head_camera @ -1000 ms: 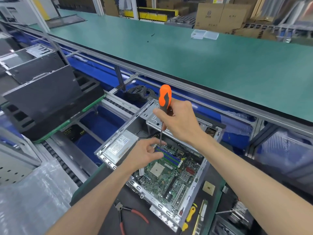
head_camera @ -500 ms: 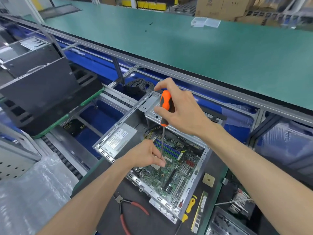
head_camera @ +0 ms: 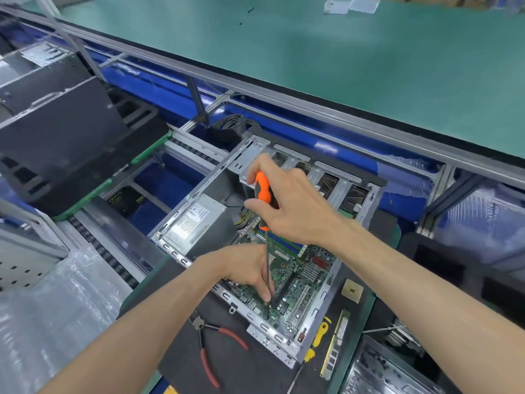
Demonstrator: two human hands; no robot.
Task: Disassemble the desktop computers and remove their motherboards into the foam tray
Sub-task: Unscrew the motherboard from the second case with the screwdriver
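The right hand (head_camera: 292,207) is gripping the orange handle of the screwdriver (head_camera: 262,194), and its shaft is pointing down into the open computer case (head_camera: 318,317). The left hand (head_camera: 250,270) is pinching the shaft low down, just above the motherboard (head_camera: 301,282), which is lying inside the case. The case is sitting on a dark mat (head_camera: 241,365) on the worktop, and red-handled pliers (head_camera: 210,345) are lying beside it.

One case (head_camera: 199,220), one screwdriver (head_camera: 262,194), one pliers (head_camera: 216,345).
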